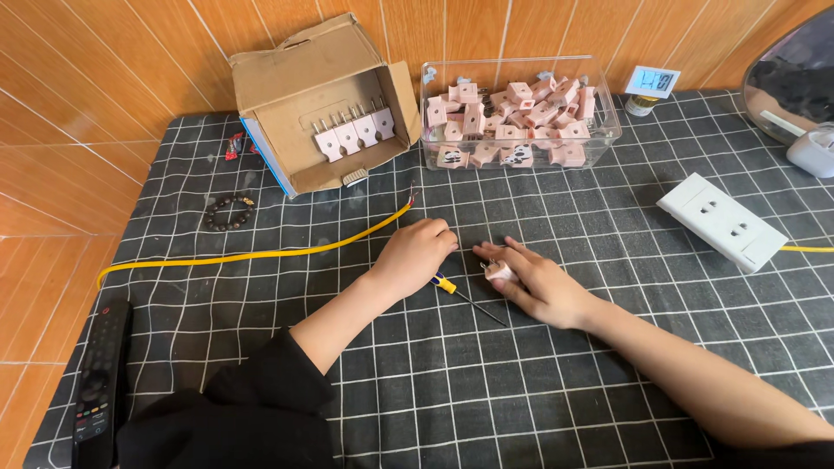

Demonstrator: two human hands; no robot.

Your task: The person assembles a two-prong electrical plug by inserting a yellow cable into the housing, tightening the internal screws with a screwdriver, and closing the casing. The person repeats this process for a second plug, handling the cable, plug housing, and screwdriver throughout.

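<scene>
My left hand point(415, 254) rests on the checked black mat with its fingers curled over the yellow and blue handle of a small screwdriver point(460, 295), whose thin shaft points toward the lower right. My right hand point(539, 282) lies flat just to the right, holding a small pink two-pin plug point(498, 271) against the mat, pins pointing left. The two hands are a few centimetres apart.
A yellow cable point(261, 254) runs left from my left hand. At the back stand a tipped cardboard box point(304, 78) with pink plugs and a clear bin point(519, 108) of several more. A white socket strip point(721, 221) lies right, a remote point(100, 373) and bead bracelet point(229, 212) left.
</scene>
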